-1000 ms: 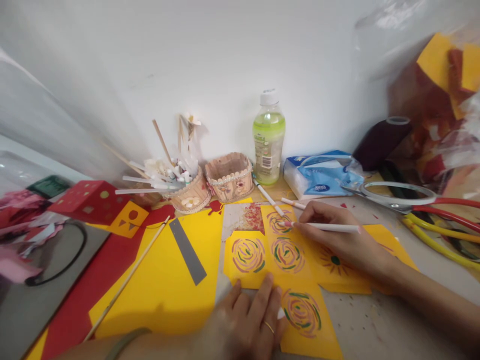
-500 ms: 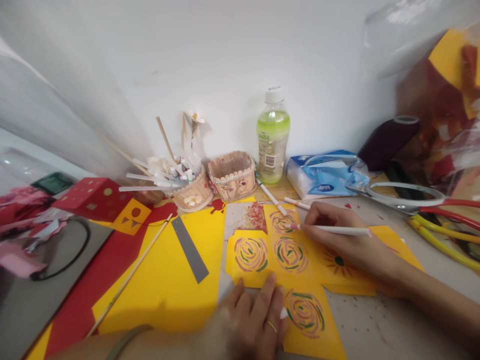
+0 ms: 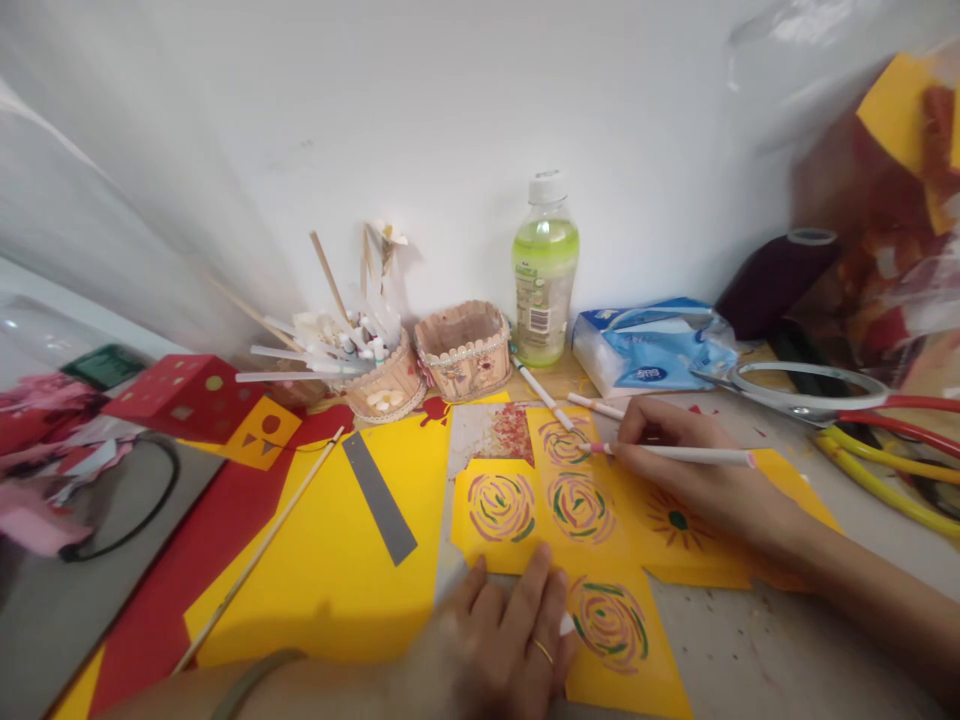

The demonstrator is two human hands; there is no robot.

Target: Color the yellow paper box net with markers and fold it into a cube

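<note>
Plainly, the head view shows the pink-tipped pen (image 3: 705,456) over the upper part of the yellow cutout (image 3: 634,535), its long axis nearly level across the view, tip leftward at the topmost swirl and blunt end rightward. Whether the tip touches the paper cannot be told. The right hand (image 3: 679,460) pinches the pen near its tip, fingers curled, its forearm slanting in from the lower right. The left hand (image 3: 506,635) lies palm down, fingers slightly apart, fingertips on the cutout's lower edge; a white tip (image 3: 566,625) shows beside it, whether held cannot be told.
</note>
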